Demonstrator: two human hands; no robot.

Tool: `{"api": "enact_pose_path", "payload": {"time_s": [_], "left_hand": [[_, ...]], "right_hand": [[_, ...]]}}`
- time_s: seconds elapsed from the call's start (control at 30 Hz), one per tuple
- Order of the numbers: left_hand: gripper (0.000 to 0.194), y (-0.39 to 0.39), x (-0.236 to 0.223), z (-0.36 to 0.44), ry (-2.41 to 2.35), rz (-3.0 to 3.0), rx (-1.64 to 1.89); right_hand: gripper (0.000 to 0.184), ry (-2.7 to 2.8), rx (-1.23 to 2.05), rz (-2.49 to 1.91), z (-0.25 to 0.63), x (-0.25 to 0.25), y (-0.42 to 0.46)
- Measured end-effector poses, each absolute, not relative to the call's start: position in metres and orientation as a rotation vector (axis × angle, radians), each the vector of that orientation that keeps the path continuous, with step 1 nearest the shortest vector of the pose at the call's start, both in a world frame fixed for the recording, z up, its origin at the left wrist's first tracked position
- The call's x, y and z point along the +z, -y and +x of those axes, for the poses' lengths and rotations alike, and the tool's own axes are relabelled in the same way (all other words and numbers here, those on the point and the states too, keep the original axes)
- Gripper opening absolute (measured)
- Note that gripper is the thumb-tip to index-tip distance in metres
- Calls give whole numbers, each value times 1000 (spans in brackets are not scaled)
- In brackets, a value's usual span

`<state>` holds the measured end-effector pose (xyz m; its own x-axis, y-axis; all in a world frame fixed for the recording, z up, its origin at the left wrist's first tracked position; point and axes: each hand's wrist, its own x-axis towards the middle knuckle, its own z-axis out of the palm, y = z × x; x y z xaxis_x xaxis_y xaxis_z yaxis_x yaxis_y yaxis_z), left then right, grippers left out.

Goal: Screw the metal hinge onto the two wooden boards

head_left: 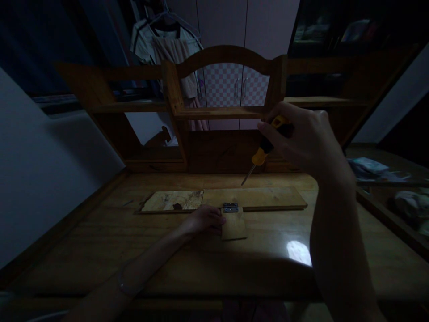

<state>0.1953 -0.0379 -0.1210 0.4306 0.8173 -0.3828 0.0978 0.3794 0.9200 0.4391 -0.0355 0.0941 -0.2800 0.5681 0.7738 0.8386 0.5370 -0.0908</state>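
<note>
My right hand (298,134) is raised above the desk, its fingers wrapped round the yellow and black handle of a screwdriver (259,156). The screwdriver's tip points down and to the left, apart from the wood beneath it. Low on the desk, my left hand (208,219) grips the left edge of a small square wooden board (233,226). A metal hinge (230,207) lies across the joint between this small board and a long wooden plank (258,197). The plank's left part has a pale, damaged surface with a dark spot.
The wooden desk (161,259) carries a shelf unit (221,112) along its back. A small dark object (128,202) lies left of the plank. On the right stands a lower surface with a pale cloth-like bundle (370,165). Clothes (170,49) hang behind the shelves.
</note>
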Motion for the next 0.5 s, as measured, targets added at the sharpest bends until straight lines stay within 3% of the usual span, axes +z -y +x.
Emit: {"api": "enact_pose_path", "payload": {"time_s": [0.37, 0.5], "left_hand": [[41, 33, -130, 191, -1253, 1588, 539], [52, 39, -117, 194, -1432, 1842, 657]], "right_hand": [[13, 1946, -496, -1079, 440, 89, 27], [13, 1935, -493, -1078, 441, 90, 27]]}}
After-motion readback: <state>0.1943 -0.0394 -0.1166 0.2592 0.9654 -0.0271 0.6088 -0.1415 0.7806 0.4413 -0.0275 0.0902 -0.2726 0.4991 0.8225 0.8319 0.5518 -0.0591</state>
